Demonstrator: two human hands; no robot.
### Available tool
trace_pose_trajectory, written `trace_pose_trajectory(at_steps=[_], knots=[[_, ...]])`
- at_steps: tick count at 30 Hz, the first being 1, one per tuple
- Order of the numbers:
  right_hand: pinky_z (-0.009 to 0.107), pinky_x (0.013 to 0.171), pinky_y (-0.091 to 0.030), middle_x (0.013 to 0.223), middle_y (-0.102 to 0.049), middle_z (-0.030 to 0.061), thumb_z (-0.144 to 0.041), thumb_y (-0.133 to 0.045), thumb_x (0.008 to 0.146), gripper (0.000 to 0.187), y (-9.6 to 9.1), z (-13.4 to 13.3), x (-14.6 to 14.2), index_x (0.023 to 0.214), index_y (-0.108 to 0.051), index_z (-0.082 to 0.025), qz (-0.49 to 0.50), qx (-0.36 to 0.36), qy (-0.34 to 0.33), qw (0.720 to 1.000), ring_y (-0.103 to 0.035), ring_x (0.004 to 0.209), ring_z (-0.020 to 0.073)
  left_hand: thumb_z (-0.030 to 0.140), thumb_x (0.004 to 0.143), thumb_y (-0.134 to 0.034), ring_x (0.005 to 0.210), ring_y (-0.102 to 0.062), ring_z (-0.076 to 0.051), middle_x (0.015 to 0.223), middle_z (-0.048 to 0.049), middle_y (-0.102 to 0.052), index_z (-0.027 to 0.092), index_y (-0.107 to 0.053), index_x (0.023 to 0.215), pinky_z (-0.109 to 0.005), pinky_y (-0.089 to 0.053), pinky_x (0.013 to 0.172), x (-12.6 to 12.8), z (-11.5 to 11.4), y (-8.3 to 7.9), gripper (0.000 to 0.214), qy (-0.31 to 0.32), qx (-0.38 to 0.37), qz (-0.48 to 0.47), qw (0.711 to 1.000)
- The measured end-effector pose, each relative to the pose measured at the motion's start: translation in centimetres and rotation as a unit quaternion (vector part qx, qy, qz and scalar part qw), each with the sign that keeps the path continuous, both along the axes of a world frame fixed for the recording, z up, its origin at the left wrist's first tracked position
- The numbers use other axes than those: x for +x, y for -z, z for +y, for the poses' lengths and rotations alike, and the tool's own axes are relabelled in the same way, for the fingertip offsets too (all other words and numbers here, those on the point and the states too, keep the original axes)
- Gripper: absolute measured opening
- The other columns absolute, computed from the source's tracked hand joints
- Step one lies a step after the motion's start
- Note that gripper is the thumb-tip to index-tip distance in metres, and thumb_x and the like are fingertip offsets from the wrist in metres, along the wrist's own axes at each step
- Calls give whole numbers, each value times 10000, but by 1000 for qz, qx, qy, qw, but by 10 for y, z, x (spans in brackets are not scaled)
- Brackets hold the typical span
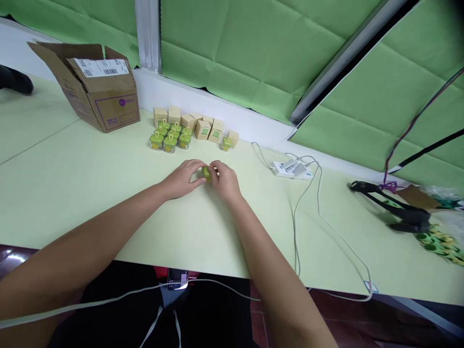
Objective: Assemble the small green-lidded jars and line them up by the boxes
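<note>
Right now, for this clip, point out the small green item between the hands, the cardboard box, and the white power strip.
Small green item [207, 173]: head view, on its exposed green side.
Cardboard box [118, 115]: head view, on its front face.
White power strip [281, 169]: head view, on its top surface.

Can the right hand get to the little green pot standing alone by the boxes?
Probably yes. The right hand sits just in front of the little green pot, with nothing between them. It is pinching a small green piece with the left hand, though.
</note>
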State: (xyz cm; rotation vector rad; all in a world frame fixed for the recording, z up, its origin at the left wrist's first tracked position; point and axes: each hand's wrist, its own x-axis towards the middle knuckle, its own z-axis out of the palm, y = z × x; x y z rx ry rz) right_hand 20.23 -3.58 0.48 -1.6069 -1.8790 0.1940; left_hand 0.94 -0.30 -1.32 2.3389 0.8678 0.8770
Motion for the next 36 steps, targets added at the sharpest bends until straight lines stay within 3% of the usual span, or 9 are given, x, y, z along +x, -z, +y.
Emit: trace_pose_trajectory(at_steps=[5,10,14,21,27,31,36], knots=[[371,829,-472,1065,-740,160,-231,-404,1022,270,-19,58,18,1110,-657,-194,-211,-35,65,975,-667,956,293,439,994,-517,1381,-503,-293,1412,-129,-603,204,-661,1220,-487,-418,1179,-1,8,3,355,1,12,23,1000],[453,883,-488,1138,-713,252,-159,-408,995,304,-33,116,26,1213,-615,-115,-299,-76,58,949,-657,1010,351,419,995,-509,1338,-532,-289,1373,-118,-625,208,-686,1147,-485,-447,1146,0,9,2,314,17,2,47,999],[510,959,-472,1151,-705,279,-114,-434,957,344,-34,143,27,1252,-607,-77,-343,-67,57,935,-617,1113,375,420,994,-511,1319,-549,-285,1352,-108,-641,216,-693,1122,-481,-458,1128,1,10,2,302,19,-5,46,999],[488,965,-467,1148,-729,223,-132,-425,970,346,-38,162,43,1167,-710,-125,-324,-55,95,940,-622,1133,355,400,990,-513,1261,-591,-295,1313,-108,-671,208,-701,1075,-493,-469,1090,2,12,2,282,18,-11,56,998],[358,854,-507,985,-778,103,-212,-632,885,232,-47,172,68,1027,-807,-157,-235,-57,70,968,-683,938,257,386,991,-504,1213,-618,-288,1272,-100,-697,211,-709,1053,-487,-469,1080,4,13,3,276,21,-5,62,998],[338,821,-524,912,-779,93,-211,-677,854,214,-46,177,75,981,-825,-124,-191,-54,66,978,-690,842,223,379,988,-506,1218,-616,-290,1269,-96,-703,213,-706,1050,-492,-462,1088,3,13,2,267,20,-11,68,997],[361,854,-538,932,-788,110,-183,-642,850,232,-45,179,73,979,-827,-129,-192,-45,74,977,-701,896,251,372,987,-509,1220,-614,-293,1265,-94,-707,209,-703,1045,-495,-459,1085,4,13,2,260,19,-11,72,997]])
